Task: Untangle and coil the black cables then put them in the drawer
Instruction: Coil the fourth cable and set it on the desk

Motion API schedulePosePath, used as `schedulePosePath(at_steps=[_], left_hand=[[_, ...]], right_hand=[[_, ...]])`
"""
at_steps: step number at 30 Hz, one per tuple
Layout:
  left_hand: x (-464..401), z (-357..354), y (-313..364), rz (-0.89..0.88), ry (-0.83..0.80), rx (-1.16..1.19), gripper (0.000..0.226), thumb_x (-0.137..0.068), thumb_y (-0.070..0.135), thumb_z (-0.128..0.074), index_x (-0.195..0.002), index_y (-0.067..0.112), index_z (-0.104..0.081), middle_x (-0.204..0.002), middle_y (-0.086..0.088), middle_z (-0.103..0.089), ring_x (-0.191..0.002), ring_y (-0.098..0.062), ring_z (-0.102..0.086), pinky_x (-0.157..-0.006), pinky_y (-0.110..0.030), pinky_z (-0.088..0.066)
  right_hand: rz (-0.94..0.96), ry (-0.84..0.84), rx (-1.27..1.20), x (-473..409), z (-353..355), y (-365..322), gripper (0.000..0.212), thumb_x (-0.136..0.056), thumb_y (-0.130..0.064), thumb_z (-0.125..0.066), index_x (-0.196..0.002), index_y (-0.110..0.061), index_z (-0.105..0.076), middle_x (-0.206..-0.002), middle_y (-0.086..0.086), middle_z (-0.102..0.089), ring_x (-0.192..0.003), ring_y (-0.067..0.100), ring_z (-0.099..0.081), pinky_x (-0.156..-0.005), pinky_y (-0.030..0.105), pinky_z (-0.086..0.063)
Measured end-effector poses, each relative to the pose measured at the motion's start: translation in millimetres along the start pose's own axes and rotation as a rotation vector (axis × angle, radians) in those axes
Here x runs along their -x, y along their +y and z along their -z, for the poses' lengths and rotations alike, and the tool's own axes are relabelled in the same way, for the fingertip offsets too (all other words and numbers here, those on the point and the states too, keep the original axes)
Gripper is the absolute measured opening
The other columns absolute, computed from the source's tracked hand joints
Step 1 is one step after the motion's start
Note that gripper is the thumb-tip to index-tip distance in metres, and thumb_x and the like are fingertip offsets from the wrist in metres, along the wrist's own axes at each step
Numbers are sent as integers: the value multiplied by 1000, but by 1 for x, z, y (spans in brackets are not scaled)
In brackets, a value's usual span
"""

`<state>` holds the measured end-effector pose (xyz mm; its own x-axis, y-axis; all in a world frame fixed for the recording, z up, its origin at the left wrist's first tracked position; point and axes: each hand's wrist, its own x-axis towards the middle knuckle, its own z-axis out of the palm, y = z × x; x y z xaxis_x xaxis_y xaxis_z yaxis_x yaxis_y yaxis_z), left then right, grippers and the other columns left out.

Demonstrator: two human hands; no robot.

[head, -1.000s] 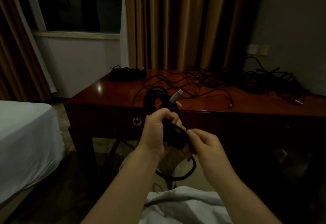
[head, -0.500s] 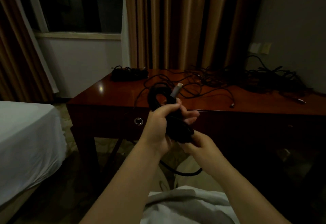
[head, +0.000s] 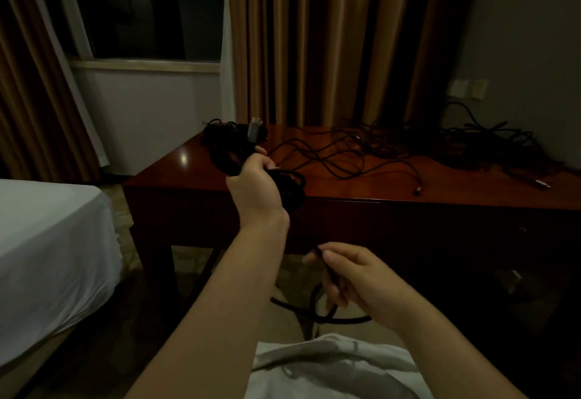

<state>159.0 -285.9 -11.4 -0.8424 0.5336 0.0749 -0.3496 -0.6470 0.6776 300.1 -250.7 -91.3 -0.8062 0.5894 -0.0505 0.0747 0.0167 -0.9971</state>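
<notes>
1. Held by the left hand (head: 255,188): a bundle of black cable loops (head: 284,189), fingers curled tight round it, just above the front edge of the desk (head: 176,175).
2. Pinched between thumb and fingers of the right hand (head: 355,276): the loose tail (head: 328,268) of the same cable, low and well in front of the desk, below its front panel.
3. Hanging from that pinch: a slack loop (head: 317,315), dropping under the right hand; rest of its run too dark to follow.
4. To coil well, probably: keep the left grip firm on the bundle, feed the tail up in loops matching those already made, let the cable roll in the right fingers so no twist builds, keep slack off the floor.
5. Long axis of the bundle: tilted, from the far left corner of the desk down toward the near edge, loops bulging out either side of the fist.
6. Grey plug end (head: 254,129): sticking up out of the bundle, pointing up and away, toward the desk's back left corner.
7. Tail in the right hand: running roughly up-down, upper tip aimed at the desk.
8. Still to sort, judging by the desktop: tangled cables (head: 361,153) spread across the middle and right; another dark heap (head: 220,129) at the back left corner.
9. Drawer: apparently closed, front too dark to make out.
</notes>
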Motion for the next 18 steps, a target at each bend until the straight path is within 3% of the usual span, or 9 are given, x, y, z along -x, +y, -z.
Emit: schedulePosePath(at_steps=[2, 4, 7, 9, 13, 15, 18], left_hand=[[-1, 4, -6, -181, -36, -247, 29, -87, -9, -39, -72, 14, -48, -61, 3, -40, -45, -3, -38, -45, -17, -33], [-4, 10, -11, -334, -84, -413, 28, -89, -9, -39, -72, 10, -50, -58, 3, -38, -42, -2, -36, -44, -17, -30], [-13, 23, -17, -504, -163, -630, 15, -88, -12, -40, -87, -17, -54, -52, 6, -35, -39, -3, -34, -42, -18, -28], [-16, 29, -23, -526, -195, -729, 17, -88, -11, -41, -94, -19, -53, -52, 9, -38, -42, -7, -37, -45, -30, -36], [-8, 29, -25, -456, -250, -773, 18, -89, -8, -42, -92, -1, -58, -55, 6, -40, -45, -11, -41, -53, -40, -44], [-7, 24, -23, -397, -213, -712, 21, -90, -7, -41, -79, 4, -54, -56, 4, -38, -44, -9, -38, -54, -38, -41], [-15, 19, -15, -346, -154, -615, 28, -89, -9, -40, -64, 4, -45, -49, 7, -35, -40, -8, -33, -49, -33, -31]], right_hand=[[-106, -77, 234, 1, 2, -5, 8, -96, -27, -50, -98, -28, -57, -63, -6, -56, -56, 7, -52, -56, 22, -43], [-126, -115, 423, 3, 11, -8, 4, -94, -26, -55, -93, -24, -59, -66, -6, -54, -61, 8, -53, -61, 25, -44], [-39, 38, 630, 6, 24, -18, 2, -90, -24, -61, -93, -25, -61, -75, -7, -59, -68, 3, -58, -65, 19, -46], [49, 114, 393, 8, 31, -24, 3, -84, -16, -64, -86, -16, -65, -68, -5, -59, -58, 1, -57, -58, 13, -45], [78, 157, -439, 15, 33, -28, 14, -76, -11, -52, -79, 0, -59, -53, 0, -48, -34, 3, -38, -48, 16, -48], [89, 115, -572, 17, 28, -24, 13, -79, -12, -47, -81, -1, -55, -56, 3, -51, -30, 2, -34, -43, 16, -46], [53, -14, -417, 22, 28, -21, 11, -85, -16, -44, -83, -5, -47, -56, 5, -48, -31, 4, -31, -35, 15, -34]])
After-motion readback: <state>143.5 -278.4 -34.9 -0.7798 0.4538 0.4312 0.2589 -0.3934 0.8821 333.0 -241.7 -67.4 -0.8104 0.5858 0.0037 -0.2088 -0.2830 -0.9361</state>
